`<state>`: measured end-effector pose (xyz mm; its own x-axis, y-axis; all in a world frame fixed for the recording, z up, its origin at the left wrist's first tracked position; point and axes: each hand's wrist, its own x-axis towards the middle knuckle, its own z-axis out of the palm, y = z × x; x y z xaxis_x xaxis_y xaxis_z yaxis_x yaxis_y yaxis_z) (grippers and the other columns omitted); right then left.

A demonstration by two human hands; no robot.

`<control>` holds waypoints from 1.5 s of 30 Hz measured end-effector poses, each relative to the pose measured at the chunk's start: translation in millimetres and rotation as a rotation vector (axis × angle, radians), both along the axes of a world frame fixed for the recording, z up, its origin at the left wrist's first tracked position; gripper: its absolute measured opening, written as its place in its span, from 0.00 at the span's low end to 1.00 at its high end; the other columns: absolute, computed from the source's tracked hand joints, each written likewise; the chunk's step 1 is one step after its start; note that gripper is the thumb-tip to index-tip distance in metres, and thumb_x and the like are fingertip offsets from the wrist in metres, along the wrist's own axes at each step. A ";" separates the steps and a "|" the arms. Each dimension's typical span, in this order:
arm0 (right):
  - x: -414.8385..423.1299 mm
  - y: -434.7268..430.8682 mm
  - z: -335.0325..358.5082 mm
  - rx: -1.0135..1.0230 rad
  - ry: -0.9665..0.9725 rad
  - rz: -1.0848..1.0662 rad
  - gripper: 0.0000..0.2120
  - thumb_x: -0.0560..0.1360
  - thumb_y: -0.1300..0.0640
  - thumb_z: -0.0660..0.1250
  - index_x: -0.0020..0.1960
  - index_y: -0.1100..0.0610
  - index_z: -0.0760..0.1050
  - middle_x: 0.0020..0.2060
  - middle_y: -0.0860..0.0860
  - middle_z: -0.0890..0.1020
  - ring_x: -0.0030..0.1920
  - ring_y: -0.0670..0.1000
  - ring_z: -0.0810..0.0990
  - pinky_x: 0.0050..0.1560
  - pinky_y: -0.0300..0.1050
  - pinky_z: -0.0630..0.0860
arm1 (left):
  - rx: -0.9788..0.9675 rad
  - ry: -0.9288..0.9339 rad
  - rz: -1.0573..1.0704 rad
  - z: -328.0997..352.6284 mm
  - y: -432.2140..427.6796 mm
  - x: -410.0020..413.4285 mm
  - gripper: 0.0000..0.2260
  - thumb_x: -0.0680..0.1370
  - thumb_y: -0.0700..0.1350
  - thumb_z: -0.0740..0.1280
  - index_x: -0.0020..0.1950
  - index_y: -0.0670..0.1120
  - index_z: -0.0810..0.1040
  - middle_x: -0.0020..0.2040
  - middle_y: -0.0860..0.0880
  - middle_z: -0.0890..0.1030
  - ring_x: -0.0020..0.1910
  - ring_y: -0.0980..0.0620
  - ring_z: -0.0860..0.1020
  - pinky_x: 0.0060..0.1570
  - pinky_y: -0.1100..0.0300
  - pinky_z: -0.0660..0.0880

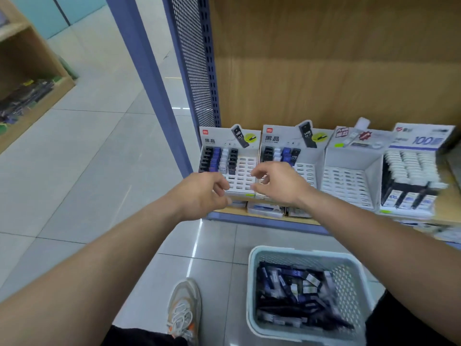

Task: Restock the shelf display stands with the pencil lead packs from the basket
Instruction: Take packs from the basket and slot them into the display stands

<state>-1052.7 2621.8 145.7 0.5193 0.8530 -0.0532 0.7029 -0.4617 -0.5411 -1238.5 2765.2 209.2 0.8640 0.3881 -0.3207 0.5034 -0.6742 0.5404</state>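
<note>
Our left hand [202,193] and right hand [279,186], fingers loosely curled and empty, hover before the display stands [243,166] at the shelf's [274,222] front edge. The pencil lead packs [294,295] lie in the basket [299,254] on the floor [99,171].

Stationery shop, wooden shelf [324,216], branded display stands [229,151] of pencil lead packs [217,158]

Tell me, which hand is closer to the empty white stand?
Right. The right hand hovers just left of the empty white stand; the left hand is farther left, two stands away.
</note>
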 end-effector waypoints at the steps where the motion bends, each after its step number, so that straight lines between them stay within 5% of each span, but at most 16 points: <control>1: 3.2 -18.4 4.0 -0.027 0.011 -0.006 0.17 0.74 0.47 0.73 0.61 0.51 0.80 0.54 0.47 0.83 0.42 0.39 0.78 0.46 0.39 0.73 | 0.014 0.021 -0.025 -1.1 -8.7 1.9 0.14 0.77 0.51 0.73 0.61 0.51 0.78 0.53 0.55 0.81 0.50 0.55 0.80 0.45 0.67 0.73; 4: 12.4 -79.5 11.5 -0.138 0.039 -0.039 0.18 0.73 0.47 0.75 0.61 0.51 0.79 0.56 0.47 0.82 0.40 0.35 0.74 0.41 0.29 0.69 | 0.078 0.099 -0.129 -7.5 -36.9 4.9 0.16 0.78 0.52 0.72 0.64 0.50 0.77 0.58 0.51 0.80 0.53 0.51 0.78 0.52 0.61 0.75; 8: 12.1 -157.0 8.2 -0.269 0.142 -0.136 0.22 0.74 0.47 0.75 0.65 0.54 0.77 0.59 0.51 0.81 0.55 0.48 0.79 0.57 0.42 0.74 | 0.145 0.199 -0.254 -28.7 -77.2 2.3 0.20 0.79 0.54 0.69 0.68 0.49 0.73 0.64 0.50 0.78 0.58 0.48 0.77 0.59 0.54 0.74; 13: -10.1 -222.2 -23.0 -0.331 0.235 -0.214 0.26 0.76 0.45 0.72 0.70 0.54 0.73 0.62 0.51 0.79 0.54 0.47 0.77 0.54 0.40 0.69 | 0.125 0.271 -0.358 -82.0 -130.2 -10.7 0.23 0.79 0.56 0.69 0.70 0.48 0.72 0.66 0.49 0.77 0.61 0.48 0.76 0.62 0.52 0.74; 24: -57.4 -311.3 -156.0 -0.158 0.495 -0.818 0.28 0.74 0.49 0.74 0.70 0.56 0.70 0.57 0.54 0.81 0.56 0.56 0.80 0.57 0.47 0.74 | -0.148 0.344 -0.281 -223.5 -218.3 -19.3 0.26 0.74 0.56 0.75 0.69 0.49 0.75 0.66 0.48 0.78 0.63 0.49 0.77 0.64 0.55 0.74; 30: -72.3 -304.0 -191.2 0.011 0.549 -0.905 0.10 0.79 0.51 0.67 0.59 0.50 0.73 0.42 0.41 0.79 0.41 0.45 0.80 0.39 0.38 0.73 | -0.101 0.385 -0.239 -270.3 -221.5 4.4 0.24 0.72 0.55 0.76 0.66 0.53 0.75 0.68 0.49 0.76 0.66 0.47 0.73 0.66 0.54 0.71; 33: -76.4 -297.0 -202.0 0.028 0.533 -0.929 0.05 0.80 0.51 0.65 0.54 0.49 0.71 0.40 0.42 0.78 0.39 0.43 0.78 0.35 0.36 0.69 | -0.030 0.397 -0.293 -289.2 -224.0 6.8 0.25 0.73 0.57 0.75 0.67 0.54 0.74 0.69 0.48 0.76 0.68 0.46 0.71 0.67 0.55 0.69; 37: -76.1 -294.9 -206.4 0.019 0.487 -0.938 0.03 0.81 0.49 0.63 0.52 0.48 0.71 0.38 0.41 0.77 0.39 0.40 0.76 0.34 0.37 0.68 | -0.032 0.427 -0.342 -303.7 -232.2 6.2 0.34 0.72 0.65 0.73 0.74 0.52 0.70 0.73 0.47 0.73 0.71 0.45 0.71 0.69 0.53 0.69; 45: -77.0 -294.7 -210.8 -0.001 0.440 -0.953 0.05 0.81 0.51 0.61 0.50 0.51 0.73 0.36 0.45 0.78 0.36 0.45 0.76 0.33 0.40 0.68 | -0.117 0.524 -0.410 -319.2 -224.5 20.8 0.39 0.71 0.64 0.75 0.76 0.48 0.67 0.72 0.44 0.72 0.69 0.44 0.72 0.66 0.52 0.71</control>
<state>-1129.7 2327.1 -65.1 0.9105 0.1009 -0.4011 -0.2109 -0.7209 -0.6601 -1217.7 2540.7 -110.1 0.6526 -0.0003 -0.7577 0.4350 -0.8187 0.3749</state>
